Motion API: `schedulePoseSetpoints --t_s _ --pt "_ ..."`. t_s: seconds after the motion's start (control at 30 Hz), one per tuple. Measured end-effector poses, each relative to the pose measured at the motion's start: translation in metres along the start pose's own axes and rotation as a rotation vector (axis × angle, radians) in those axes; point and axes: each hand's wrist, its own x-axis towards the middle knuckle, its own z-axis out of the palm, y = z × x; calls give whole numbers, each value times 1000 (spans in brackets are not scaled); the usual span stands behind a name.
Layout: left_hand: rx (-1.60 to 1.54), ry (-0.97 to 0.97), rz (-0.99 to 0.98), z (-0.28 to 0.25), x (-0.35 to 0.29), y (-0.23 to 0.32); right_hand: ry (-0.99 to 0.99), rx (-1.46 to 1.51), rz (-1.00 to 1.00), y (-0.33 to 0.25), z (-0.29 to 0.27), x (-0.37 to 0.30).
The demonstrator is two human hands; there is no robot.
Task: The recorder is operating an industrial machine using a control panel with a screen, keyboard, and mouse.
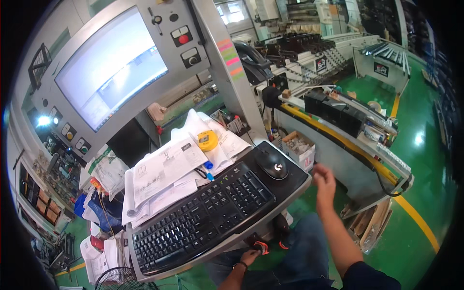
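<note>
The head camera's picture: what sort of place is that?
Probably a factory or workshop: there's a grey control panel with a red button, big grey machinery, and a yellow line on the green floor.

Black mouse [271, 163] (beside the keyboard [203, 221])

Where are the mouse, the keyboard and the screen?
Mouse [272, 163]: head view, on the middle of its shell.
Keyboard [205, 220]: head view, on its middle keys.
Screen [113, 70]: head view, on its lit middle.
</note>
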Motion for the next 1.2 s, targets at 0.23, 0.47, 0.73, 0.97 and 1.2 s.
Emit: schedulePoseSetpoints --t_s 0.23,0.47,0.73,0.97,1.2 --pt "-279 154 -95 1 0 -2 -412 -321 -592 -174 72 2" --pt "-568 -8 123 17 -5 1 -799 -843 -614 -194 125 -11" --pt "-870 -133 168 15 5 -1 -847 -841 -481 -181 132 6" --pt "-724 -33 91 21 6 4 -754 -815 -574 -166 129 4" --pt "-482 28 147 20 5 5 -758 -785 -461 -176 128 -3"
